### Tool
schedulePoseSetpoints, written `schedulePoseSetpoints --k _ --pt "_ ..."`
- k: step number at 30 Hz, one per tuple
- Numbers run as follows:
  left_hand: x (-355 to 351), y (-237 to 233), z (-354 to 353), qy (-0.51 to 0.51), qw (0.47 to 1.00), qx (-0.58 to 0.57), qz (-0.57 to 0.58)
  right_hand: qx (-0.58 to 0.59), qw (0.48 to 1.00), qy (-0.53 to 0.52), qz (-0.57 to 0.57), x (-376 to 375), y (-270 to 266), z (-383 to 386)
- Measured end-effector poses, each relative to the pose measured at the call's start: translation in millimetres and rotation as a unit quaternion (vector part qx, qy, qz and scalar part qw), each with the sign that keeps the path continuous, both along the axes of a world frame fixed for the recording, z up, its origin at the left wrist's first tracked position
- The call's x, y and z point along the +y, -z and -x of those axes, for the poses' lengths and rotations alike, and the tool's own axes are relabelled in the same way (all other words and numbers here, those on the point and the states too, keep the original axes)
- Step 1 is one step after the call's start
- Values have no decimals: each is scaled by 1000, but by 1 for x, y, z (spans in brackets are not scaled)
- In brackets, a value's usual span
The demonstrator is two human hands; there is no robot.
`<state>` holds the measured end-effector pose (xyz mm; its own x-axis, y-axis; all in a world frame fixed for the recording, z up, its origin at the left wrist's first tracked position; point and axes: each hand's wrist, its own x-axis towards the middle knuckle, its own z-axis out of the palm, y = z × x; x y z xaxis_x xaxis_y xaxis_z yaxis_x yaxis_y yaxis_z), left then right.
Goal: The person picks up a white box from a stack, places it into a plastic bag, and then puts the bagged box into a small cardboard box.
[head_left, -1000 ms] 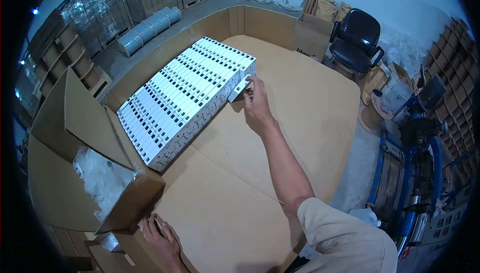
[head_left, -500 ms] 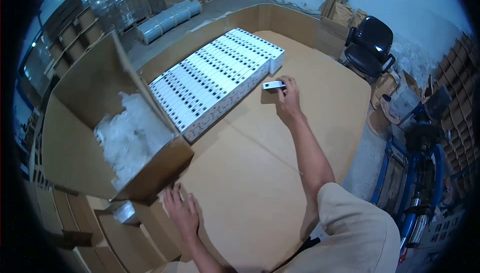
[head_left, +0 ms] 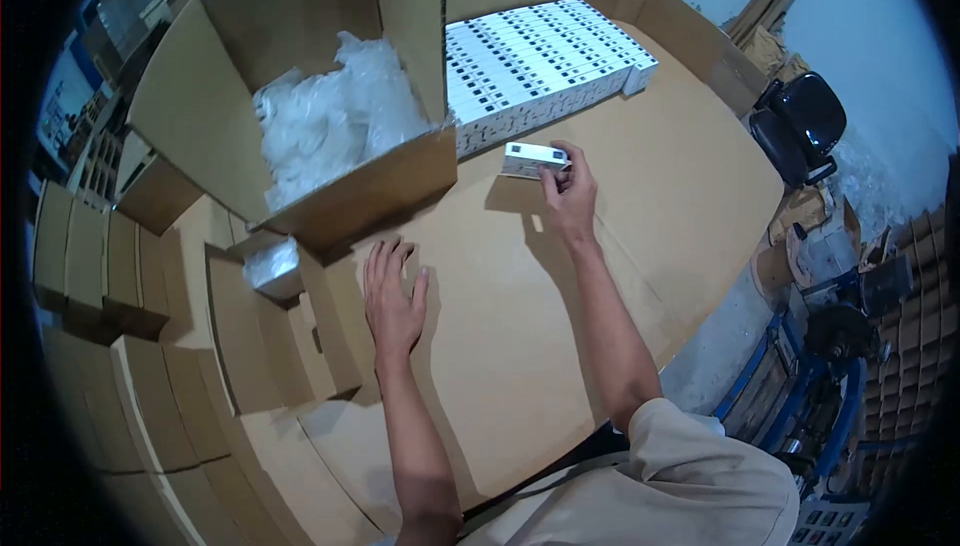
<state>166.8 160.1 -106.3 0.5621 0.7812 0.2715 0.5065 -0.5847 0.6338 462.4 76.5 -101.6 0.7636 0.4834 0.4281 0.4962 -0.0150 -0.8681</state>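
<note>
My right hand (head_left: 571,192) grips a small white box (head_left: 535,158) with dark squares by its right end, held above the brown cardboard tabletop (head_left: 510,316). Behind it lies a large block of similar white boxes (head_left: 550,51) in tight rows. My left hand (head_left: 394,296) is spread with its fingers apart, at the tabletop's left side, and holds nothing. Just beyond it is a big open carton (head_left: 375,191) with clear plastic bags (head_left: 335,126) inside.
At the lower left, a small open carton (head_left: 240,336) has a plastic-wrapped item (head_left: 272,266) in it, beside several closed brown boxes (head_left: 160,386). A raised cardboard rim (head_left: 690,21) borders the back. A black chair (head_left: 800,126) and blue-framed machinery (head_left: 850,396) are at right.
The view has turned left, so the scene sits further right. My right hand has brought the white box nearer the big carton and tilted it, showing its front side. My left hand stays spread.
</note>
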Motion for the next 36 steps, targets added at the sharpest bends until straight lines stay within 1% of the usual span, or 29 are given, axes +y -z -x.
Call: schedulePoseSetpoints --k 1,2,3,4,6,9,12,13,16,17,20,23,26,27,30,33,36 --pt "-1 1 -1 -9 1000 -18 3 2 1000 -14 -17 3 -1 14" --pt "-3 1 0 -18 999 -35 5 17 999 -29 -10 4 -2 28" --pt "-7 -3 1 -28 996 -80 19 32 998 -45 -4 6 -4 42" --pt "-9 -5 3 -44 994 -90 41 46 997 -62 1 8 -5 54" --pt "-12 -4 7 -79 987 -109 84 43 994 -102 12 14 -10 75" --pt "-9 -1 13 -94 976 -169 101 27 987 -160 12 22 -15 105" --pt "-7 -6 20 -104 947 -218 214 23 979 -200 25 28 -18 131" --pt "-3 -2 22 -98 941 -241 218 19 977 -211 22 28 -19 138" --pt "2 -5 29 -81 911 -274 299 8 970 -238 46 26 -24 153" --pt "4 -6 30 -83 903 -289 307 -3 970 -240 34 27 -19 156" --pt "8 -3 32 -82 878 -331 335 12 963 -267 46 26 -20 158" --pt "17 15 33 -78 877 -357 312 3 942 -337 0 26 -26 153" --pt "14 4 30 -77 869 -367 324 37 925 -376 -23 31 -7 142" --pt "13 1 29 -71 872 -364 320 75 915 -396 2 32 -2 136" --pt "6 -7 20 -64 867 -397 296 106 915 -389 10 33 5 131" --pt "6 -9 19 -66 879 -357 309 163 908 -368 118 29 -3 125" --pt "7 -6 19 -49 888 -341 305 110 934 -332 67 29 -2 127"
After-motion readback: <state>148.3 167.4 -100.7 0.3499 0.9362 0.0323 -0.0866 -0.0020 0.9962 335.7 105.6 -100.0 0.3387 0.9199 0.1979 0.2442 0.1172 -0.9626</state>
